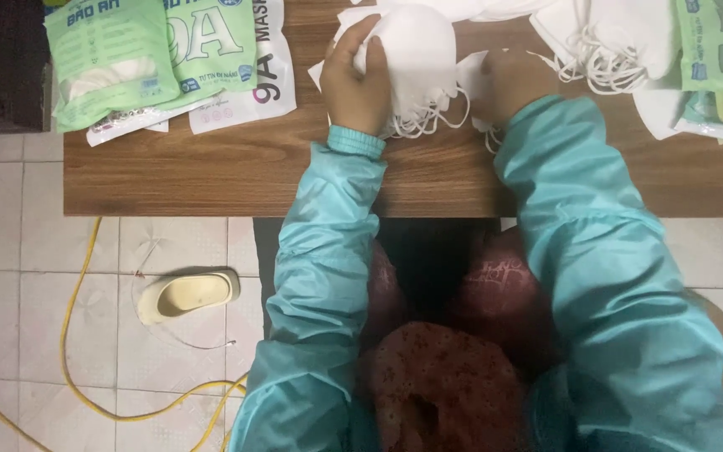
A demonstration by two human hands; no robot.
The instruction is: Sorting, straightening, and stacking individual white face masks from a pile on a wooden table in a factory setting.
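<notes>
A stack of white face masks [416, 59] with dangling ear loops lies on the brown wooden table [236, 167]. My left hand [355, 79] grips the stack's left side, fingers curled over its top. My right hand [508, 84] rests against the right side of the stack, its fingers mostly hidden behind the masks. Both arms wear teal sleeves.
Green and white mask packets [148, 54] lie at the table's far left. More loose white masks [608, 42] and green packets [721, 59] sit at the right. On the tiled floor are a pale slipper [187, 295] and a yellow cable [77, 335].
</notes>
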